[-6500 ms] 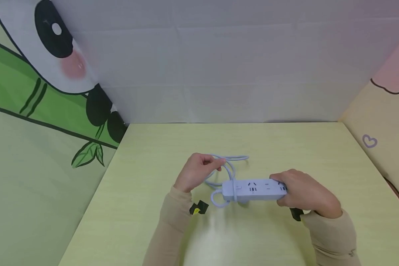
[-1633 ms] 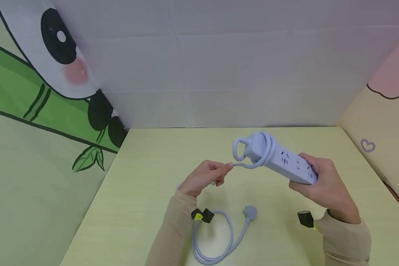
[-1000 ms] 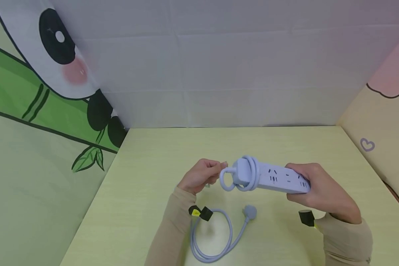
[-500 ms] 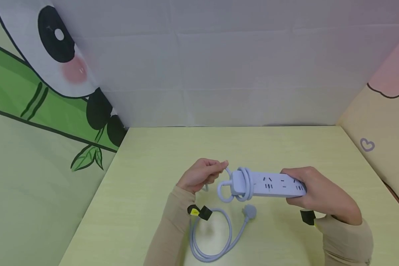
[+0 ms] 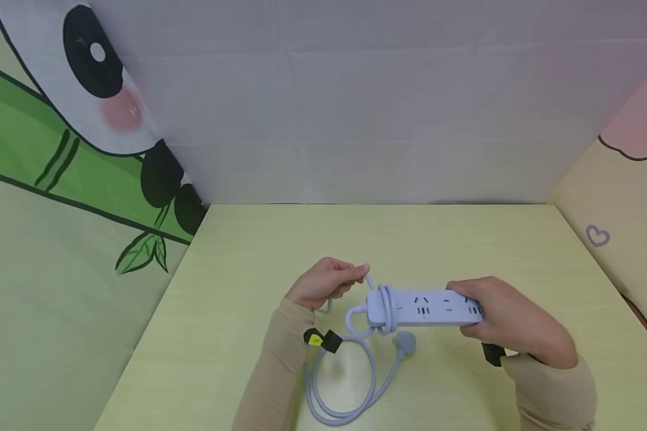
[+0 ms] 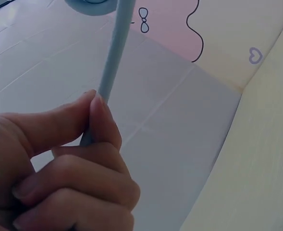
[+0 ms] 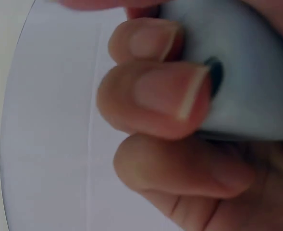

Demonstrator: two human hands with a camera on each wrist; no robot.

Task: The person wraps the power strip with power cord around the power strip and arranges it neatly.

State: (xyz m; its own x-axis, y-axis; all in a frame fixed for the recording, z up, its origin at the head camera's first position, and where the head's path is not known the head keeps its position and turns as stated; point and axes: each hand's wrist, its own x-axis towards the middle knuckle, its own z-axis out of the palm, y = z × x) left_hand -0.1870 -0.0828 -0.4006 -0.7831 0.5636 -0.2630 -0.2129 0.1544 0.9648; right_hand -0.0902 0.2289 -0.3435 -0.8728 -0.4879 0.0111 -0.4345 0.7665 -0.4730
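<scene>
My right hand [image 5: 512, 317] grips the right end of a white power strip [image 5: 434, 307], its socket face turned up toward the head camera. In the right wrist view, curled fingertips [image 7: 155, 96] press against the strip's casing [image 7: 247, 72]. Turns of the white cord [image 5: 387, 308] wrap the strip's left end, where a small loop also sticks out. To the left, my left hand [image 5: 326, 281] pinches the cord between thumb and forefinger; the left wrist view shows the taut cord [image 6: 116, 53] running up from the fingertips. The plug [image 5: 406, 342] lies on the table below the strip.
The rest of the cord [image 5: 374, 383] lies in loose loops on the pale wooden table [image 5: 237, 251], in front of the strip. A grey-white panel [image 5: 356, 120] stands along the back edge. Cartoon-printed side walls [image 5: 43, 287] flank the table.
Earlier the cord crossed the strip once; now several turns wrap its end, and the plug lies in front. Lately the strip has levelled from a tilt and come lower and left, toward my left hand.
</scene>
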